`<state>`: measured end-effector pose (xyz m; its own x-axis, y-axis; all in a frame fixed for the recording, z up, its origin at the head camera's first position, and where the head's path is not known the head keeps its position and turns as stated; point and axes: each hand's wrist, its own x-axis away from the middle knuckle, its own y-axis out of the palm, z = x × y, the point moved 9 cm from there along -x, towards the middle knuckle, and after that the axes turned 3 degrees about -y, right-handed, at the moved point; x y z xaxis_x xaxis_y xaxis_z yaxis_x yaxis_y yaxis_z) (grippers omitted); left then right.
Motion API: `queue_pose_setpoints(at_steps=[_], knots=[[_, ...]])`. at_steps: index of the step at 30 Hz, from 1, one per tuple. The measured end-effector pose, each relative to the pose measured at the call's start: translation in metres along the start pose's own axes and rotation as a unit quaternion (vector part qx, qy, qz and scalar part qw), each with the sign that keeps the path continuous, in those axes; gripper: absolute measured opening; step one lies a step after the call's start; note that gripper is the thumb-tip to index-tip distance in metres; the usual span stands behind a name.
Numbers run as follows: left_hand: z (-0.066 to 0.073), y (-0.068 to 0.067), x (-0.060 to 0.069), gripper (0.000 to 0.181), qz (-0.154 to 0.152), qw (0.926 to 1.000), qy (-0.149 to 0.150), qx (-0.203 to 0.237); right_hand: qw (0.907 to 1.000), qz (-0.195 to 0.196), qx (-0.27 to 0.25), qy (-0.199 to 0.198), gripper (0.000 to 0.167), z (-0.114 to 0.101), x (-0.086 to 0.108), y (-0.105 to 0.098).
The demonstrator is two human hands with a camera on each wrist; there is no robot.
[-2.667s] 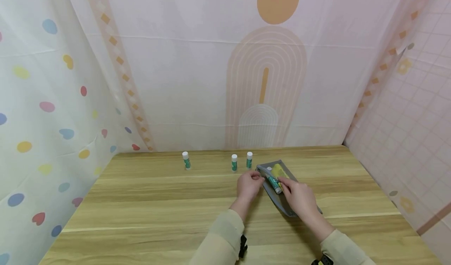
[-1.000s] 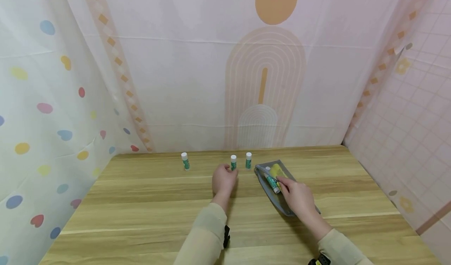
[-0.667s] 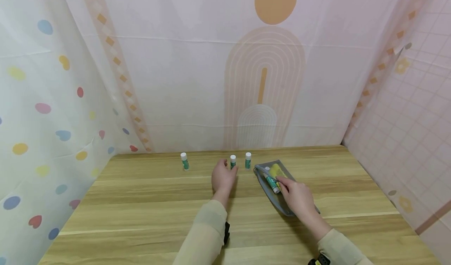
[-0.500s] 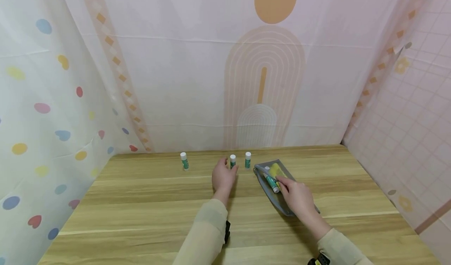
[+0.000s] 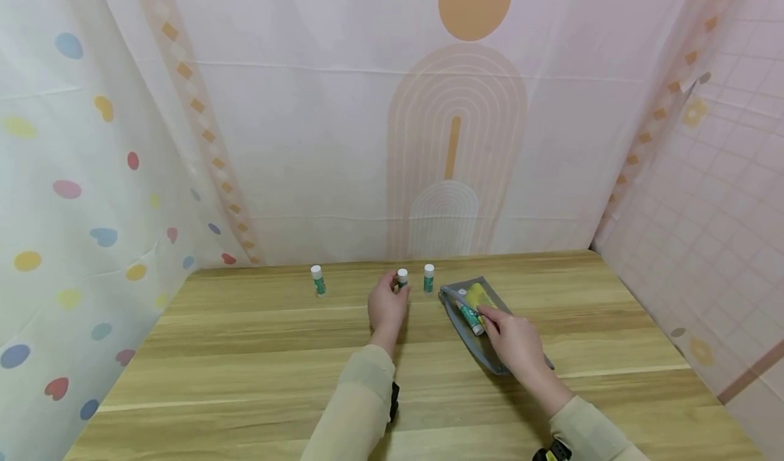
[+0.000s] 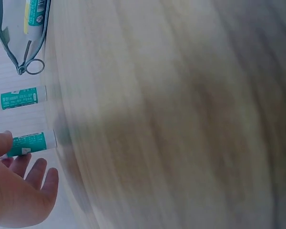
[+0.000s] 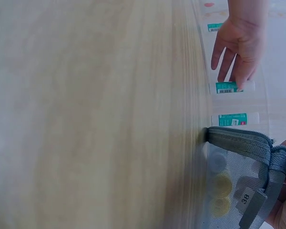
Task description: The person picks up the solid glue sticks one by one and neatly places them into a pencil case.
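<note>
I judge only part is done: a green tube (image 5: 471, 319) lies in the pouch (image 5: 487, 356) the right hand (image 5: 516, 342) grips; outside stand left tube (image 5: 318, 282), right tube (image 5: 429, 280) and middle tube (image 5: 402, 277), which the left hand (image 5: 388, 308) pinches

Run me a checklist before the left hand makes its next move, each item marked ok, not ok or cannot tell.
1. Left hand has the middle tube: ok, thumb and fingers pinch it.
2. Right hand steadies the pouch: ok, it grips the edge.
3. Pouch mouth open: ok, the zipper edges are parted.
4. Nothing standing between middle tube and pouch: not ok, the right-hand tube is there.
5. Enough room inside: cannot tell, an inner tube and a yellow item lie there, partly hidden.
</note>
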<state>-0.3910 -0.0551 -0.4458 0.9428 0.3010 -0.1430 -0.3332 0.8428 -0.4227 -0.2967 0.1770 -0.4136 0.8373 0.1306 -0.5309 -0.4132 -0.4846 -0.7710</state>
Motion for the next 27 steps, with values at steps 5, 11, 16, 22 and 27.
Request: queue_pose_setpoints(at_steps=[5,11,16,22,27], knots=[[0.0009,-0.0015,-0.0011,0.022,0.005,1.0000,0.003,-0.006,1.0000,-0.001,0.001,-0.002,0.022,-0.0009,0.0006,-0.0004],[-0.0004,-0.0032,-0.0033,0.021,0.010,0.9999,0.006,-0.006,1.0000,-0.004,0.000,-0.003,0.022,-0.0019,0.0002,0.0001],[-0.0014,-0.0037,-0.0041,0.020,0.011,0.9999,0.007,0.004,1.0000,-0.001,0.002,-0.004,0.022,-0.0025,-0.0006,-0.0004],[0.0003,-0.0056,-0.0027,0.018,0.012,0.9999,0.005,0.011,1.0000,-0.004,0.000,-0.001,0.022,-0.0031,-0.0004,-0.0006],[0.0024,-0.0068,-0.0013,0.018,0.008,0.9997,0.005,0.021,1.0000,-0.003,-0.002,0.002,0.022,-0.0027,-0.0001,-0.0007]])
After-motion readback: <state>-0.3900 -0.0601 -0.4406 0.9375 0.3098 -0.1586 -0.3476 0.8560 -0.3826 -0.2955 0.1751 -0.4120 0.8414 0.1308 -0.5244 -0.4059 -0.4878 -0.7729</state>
